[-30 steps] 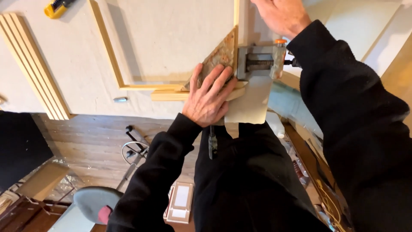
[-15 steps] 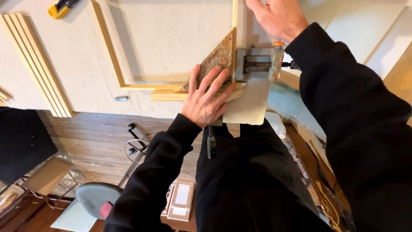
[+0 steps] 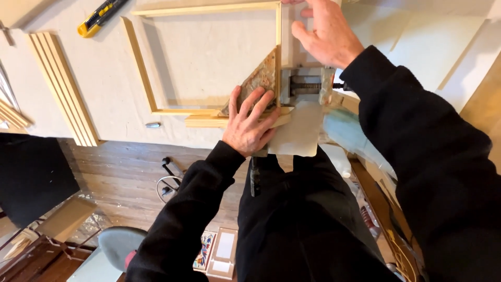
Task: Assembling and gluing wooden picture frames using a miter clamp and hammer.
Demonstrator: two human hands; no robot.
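A light wooden frame (image 3: 142, 68) lies flat on the pale workbench (image 3: 104, 94). Its near right corner sits in a metal corner clamp (image 3: 305, 86) with a triangular worn block (image 3: 260, 81). My left hand (image 3: 249, 125) presses flat on that corner, fingers spread over the triangular block and the bottom strip. My right hand (image 3: 326, 34) rests on the frame's right-hand strip above the clamp, fingers bent against the wood. A sheet of paper (image 3: 300, 133) hangs over the bench edge under the clamp.
A yellow utility knife (image 3: 99, 18) lies at the top left. A bundle of wooden strips (image 3: 62, 89) lies along the left side of the bench. A small metal piece (image 3: 152, 125) sits near the bench edge. Below are a wooden floor, a grey stool (image 3: 122, 245) and small pictures (image 3: 216, 250).
The view has shifted down a little, so more of the frame's top shows. My right hand has come further into view on the right strip. My left hand stays on the corner.
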